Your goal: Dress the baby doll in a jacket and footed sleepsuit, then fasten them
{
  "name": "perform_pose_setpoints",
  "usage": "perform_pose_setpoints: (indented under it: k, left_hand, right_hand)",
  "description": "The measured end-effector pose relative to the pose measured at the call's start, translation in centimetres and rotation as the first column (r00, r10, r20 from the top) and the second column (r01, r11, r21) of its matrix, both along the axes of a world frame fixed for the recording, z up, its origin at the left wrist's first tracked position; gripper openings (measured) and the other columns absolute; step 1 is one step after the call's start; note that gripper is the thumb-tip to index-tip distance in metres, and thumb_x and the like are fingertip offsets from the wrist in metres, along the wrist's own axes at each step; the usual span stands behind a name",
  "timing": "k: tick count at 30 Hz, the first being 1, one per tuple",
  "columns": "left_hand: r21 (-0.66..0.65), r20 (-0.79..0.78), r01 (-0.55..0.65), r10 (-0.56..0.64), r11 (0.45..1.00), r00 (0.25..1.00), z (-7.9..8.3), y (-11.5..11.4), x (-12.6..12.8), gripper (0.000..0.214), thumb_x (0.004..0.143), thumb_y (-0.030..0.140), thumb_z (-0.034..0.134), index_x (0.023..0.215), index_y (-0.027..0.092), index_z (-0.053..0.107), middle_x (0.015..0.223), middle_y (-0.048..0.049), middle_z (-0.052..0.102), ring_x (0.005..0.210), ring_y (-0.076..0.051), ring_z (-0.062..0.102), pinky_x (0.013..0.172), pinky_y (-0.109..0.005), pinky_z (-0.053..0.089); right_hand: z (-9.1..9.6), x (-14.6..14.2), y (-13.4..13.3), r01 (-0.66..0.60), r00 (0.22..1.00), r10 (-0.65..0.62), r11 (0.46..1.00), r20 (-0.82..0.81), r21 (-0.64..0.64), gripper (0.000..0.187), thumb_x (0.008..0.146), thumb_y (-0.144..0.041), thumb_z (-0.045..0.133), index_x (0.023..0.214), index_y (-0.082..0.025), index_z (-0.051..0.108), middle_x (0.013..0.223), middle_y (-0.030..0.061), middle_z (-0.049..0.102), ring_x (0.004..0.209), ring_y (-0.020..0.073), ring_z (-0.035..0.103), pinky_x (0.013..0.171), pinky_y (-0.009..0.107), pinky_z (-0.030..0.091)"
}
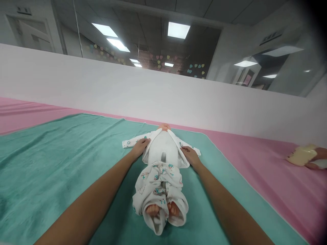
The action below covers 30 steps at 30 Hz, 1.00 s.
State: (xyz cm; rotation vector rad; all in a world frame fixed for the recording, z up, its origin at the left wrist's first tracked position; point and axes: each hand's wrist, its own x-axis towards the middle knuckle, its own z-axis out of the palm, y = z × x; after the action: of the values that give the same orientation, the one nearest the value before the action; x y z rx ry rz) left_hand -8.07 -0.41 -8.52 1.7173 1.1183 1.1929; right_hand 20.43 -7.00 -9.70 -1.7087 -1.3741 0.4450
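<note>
2 bare hands rest at the open front of a white printed jacket [182,159] on a baby doll [162,143], which lies face up on a teal blanket [63,163], midway between the person's forearms. The left hand [141,147] lies with fingers close together and slightly bent over 1 front panel; the right hand [191,156] has its fingers loosely curled at the other. Whether either pinches the cloth, I cannot tell. Handling these panels well likely calls for light, even tension on both sides, keeping the fabric flat and the sleeves [130,143] untwisted, without dragging the doll. Its long axis runs away from the person, nearly straight ahead: the head [165,126] points toward the white wall [153,92], while the 2 bare feet [152,210], showing at the cuffs of printed trousers [158,180], point back toward the viewer. The sleeves spread outward, crossing that line.
</note>
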Motion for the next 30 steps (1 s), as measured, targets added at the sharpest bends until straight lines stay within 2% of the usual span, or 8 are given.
perform_pose_setpoints:
  k: [6,10,14,19,23,26,28,30]
  left_hand:
    - [-0.061,0.113,-0.073,0.08,0.995,0.99,-0.4,0.0,-0.2,0.039,0.069,0.054,0.057,0.073,0.016,0.053,0.061,0.0035,0.048,0.059,-0.012,0.045,0.055,-0.023,0.033]
    - [-0.093,0.213,-0.108,0.126,0.99,0.969,-0.2,0.3,-0.6,0.038,0.065,0.049,0.064,0.081,0.015,0.055,0.068,0.0012,0.053,0.062,-0.012,0.049,0.056,-0.022,0.036]
    - [-0.156,0.31,-0.105,0.149,0.982,0.939,0.2,0.6,-1.8,0.042,0.062,0.045,0.067,0.09,0.016,0.056,0.08,-0.0033,0.059,0.067,-0.015,0.055,0.057,-0.024,0.041]
    - [-0.128,0.328,-0.295,0.321,0.947,0.888,0.3,1.1,-4.4,0.034,0.063,0.034,0.064,0.09,0.017,0.056,0.069,-0.0002,0.053,0.06,-0.013,0.051,0.053,-0.023,0.039]
    - [-0.08,0.094,-0.607,0.612,0.791,0.785,-0.2,1.3,-6.3,0.024,0.062,0.018,0.053,0.086,0.018,0.055,0.07,-0.0005,0.051,0.061,-0.015,0.05,0.056,-0.026,0.038]
    - [0.145,-0.074,-0.705,0.718,0.694,0.692,0.1,0.9,-6.2,0.025,0.062,0.012,0.047,0.085,0.019,0.054,0.087,-0.0056,0.054,0.082,-0.021,0.053,0.07,-0.032,0.041]
    - [0.244,-0.073,-0.645,0.677,0.724,0.732,0.8,0.0,-5.1,0.024,0.064,0.013,0.046,0.085,0.019,0.055,0.093,-0.0067,0.055,0.091,-0.022,0.051,0.077,-0.034,0.04]
    - [0.137,-0.021,-0.475,0.482,0.869,0.876,1.6,-1.1,-3.7,0.018,0.067,0.018,0.048,0.083,0.019,0.055,0.086,-0.0056,0.057,0.085,-0.021,0.054,0.073,-0.032,0.042]
  right_hand:
    - [-0.1,0.9,-0.7,-0.182,0.924,0.216,0.974,-0.317,0.133,0.039,0.066,-0.054,0.061,0.073,-0.016,0.054,0.068,-0.0019,0.054,0.063,0.0133,0.048,0.055,0.023,0.037]
    - [-0.3,1.5,-0.5,-0.071,0.814,0.182,0.974,-0.552,0.217,0.035,0.066,-0.049,0.066,0.074,-0.018,0.052,0.067,-0.0024,0.052,0.06,0.0126,0.048,0.053,0.023,0.039]
    - [-0.1,1.7,-0.4,0.03,0.774,0.135,0.968,-0.619,0.248,0.034,0.064,-0.047,0.067,0.074,-0.018,0.052,0.066,-0.0014,0.053,0.059,0.0141,0.05,0.053,0.025,0.042]
    - [-0.1,3.5,-0.7,0.233,0.922,-0.165,0.959,-0.35,0.162,0.032,0.068,-0.042,0.056,0.088,-0.018,0.054,0.073,0.0019,0.058,0.063,0.0171,0.053,0.058,0.029,0.043]
    - [-0.2,5.5,-1.1,0.415,0.905,-0.391,0.899,-0.17,0.142,0.032,0.062,-0.032,0.053,0.09,-0.017,0.055,0.082,0.0063,0.057,0.072,0.0215,0.051,0.068,0.035,0.041]
    - [0.4,4.6,-1.6,0.381,0.913,-0.406,0.875,0.025,0.3,0.034,0.065,-0.032,0.05,0.096,-0.017,0.054,0.102,0.0105,0.053,0.085,0.0231,0.05,0.076,0.036,0.038]
    - [1.0,2.4,-2.1,0.219,0.937,-0.303,0.896,0.172,0.387,0.028,0.072,-0.033,0.046,0.093,-0.018,0.055,0.1,0.009,0.054,0.084,0.0211,0.05,0.076,0.034,0.038]
    - [1.6,-0.5,-2.8,-0.006,0.978,-0.063,0.944,0.198,0.33,0.023,0.079,-0.038,0.043,0.082,-0.02,0.055,0.081,0.0036,0.058,0.073,0.0175,0.05,0.069,0.03,0.039]
